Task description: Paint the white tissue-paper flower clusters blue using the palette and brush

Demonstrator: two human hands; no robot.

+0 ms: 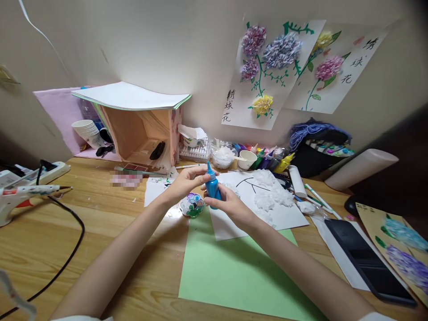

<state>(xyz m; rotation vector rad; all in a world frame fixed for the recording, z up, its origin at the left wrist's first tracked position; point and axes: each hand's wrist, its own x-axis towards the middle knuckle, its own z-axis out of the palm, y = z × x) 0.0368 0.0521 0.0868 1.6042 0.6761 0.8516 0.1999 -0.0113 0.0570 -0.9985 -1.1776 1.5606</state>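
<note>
A blue paint bottle point(213, 191) with a pointed nozzle is held upright, tilted slightly, above the desk. My right hand point(232, 206) is wrapped round its body from the right. From the left, my left hand point(187, 182) has its thumb and fingers closed at the bottle's neck, just under the nozzle. Below my left hand sits a flower-shaped paint palette point(191, 206) with purple, blue, white and green paint in it. Behind the bottle lies a white sheet point(230, 225) with black branch lines and clumps of white shredded paper point(267, 196), partly hidden by my hands.
Green paper point(234, 272) lies under the white sheet. A white cup point(247, 159), a bowl of white shreds point(223, 157) and several paint bottles point(284, 163) line the wall. At left is a glue gun point(20, 196) with a cable; at right, a black phone point(368, 263).
</note>
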